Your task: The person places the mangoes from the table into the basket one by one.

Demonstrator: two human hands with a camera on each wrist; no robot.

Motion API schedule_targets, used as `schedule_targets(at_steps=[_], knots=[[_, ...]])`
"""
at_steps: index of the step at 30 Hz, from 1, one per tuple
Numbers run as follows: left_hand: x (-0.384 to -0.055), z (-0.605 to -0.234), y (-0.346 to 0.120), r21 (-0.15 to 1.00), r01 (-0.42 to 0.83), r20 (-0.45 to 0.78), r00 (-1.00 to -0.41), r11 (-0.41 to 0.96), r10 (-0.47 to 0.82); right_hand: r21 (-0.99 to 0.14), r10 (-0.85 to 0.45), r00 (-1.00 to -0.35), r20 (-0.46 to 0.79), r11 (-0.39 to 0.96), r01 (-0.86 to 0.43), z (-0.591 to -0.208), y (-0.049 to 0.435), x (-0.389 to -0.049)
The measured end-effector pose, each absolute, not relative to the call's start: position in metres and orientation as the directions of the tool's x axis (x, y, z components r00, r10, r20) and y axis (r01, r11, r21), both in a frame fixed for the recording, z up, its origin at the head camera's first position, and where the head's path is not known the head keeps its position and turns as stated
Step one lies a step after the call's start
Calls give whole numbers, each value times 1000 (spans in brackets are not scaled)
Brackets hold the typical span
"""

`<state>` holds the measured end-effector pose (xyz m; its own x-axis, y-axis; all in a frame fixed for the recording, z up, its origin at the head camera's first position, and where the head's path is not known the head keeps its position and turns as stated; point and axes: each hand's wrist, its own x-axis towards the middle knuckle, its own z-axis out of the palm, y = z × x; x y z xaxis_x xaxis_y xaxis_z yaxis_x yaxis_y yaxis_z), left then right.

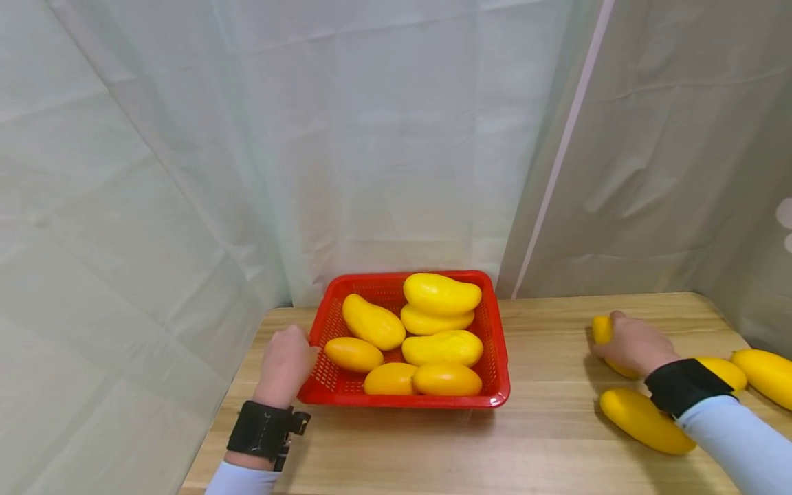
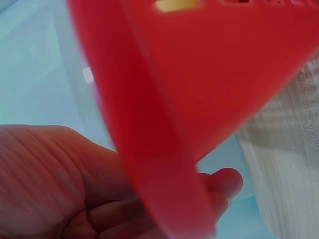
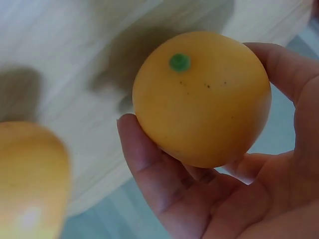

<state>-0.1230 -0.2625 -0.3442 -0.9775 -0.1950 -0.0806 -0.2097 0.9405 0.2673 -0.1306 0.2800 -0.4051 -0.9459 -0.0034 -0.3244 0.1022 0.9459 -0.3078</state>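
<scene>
A red plastic basket (image 1: 405,402) with perforated walls stands on the wooden table, several yellow mangoes (image 1: 443,348) inside it. At its left side my left hand (image 1: 288,364) grips the rim (image 2: 174,199), fingers curled beneath it in the left wrist view. Far to the right, my right hand (image 1: 637,342) holds another mango (image 3: 202,99) between thumb and fingers. The green stem spot on this fruit's end faces the right wrist camera. In the head view the hand covers the middle of it.
One loose mango (image 1: 646,423) lies just in front of the right hand. Two others, a mango (image 1: 720,372) and a longer mango (image 1: 767,377), lie by the right wrist. Pale sheeting (image 1: 396,151) hangs behind the table (image 1: 544,419) and along its sides.
</scene>
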Motion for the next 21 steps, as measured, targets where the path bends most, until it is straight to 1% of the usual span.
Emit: schedule_targets(at_steps=[5,11,21], knots=[[-123,-345,-262,270,-215,-84,-976,939,-199,-323,-37,-969,-244,945,46,-398,264,-137],[-123,-346,-263,272,-214,-83,-977,938,-199,-332,-75,-991,-106,943,-36,-386,237,-147],[-124,-346,-263,279,-217,-92,-976,935,-199,-335,-156,-985,75,926,-172,-357,187,-158]])
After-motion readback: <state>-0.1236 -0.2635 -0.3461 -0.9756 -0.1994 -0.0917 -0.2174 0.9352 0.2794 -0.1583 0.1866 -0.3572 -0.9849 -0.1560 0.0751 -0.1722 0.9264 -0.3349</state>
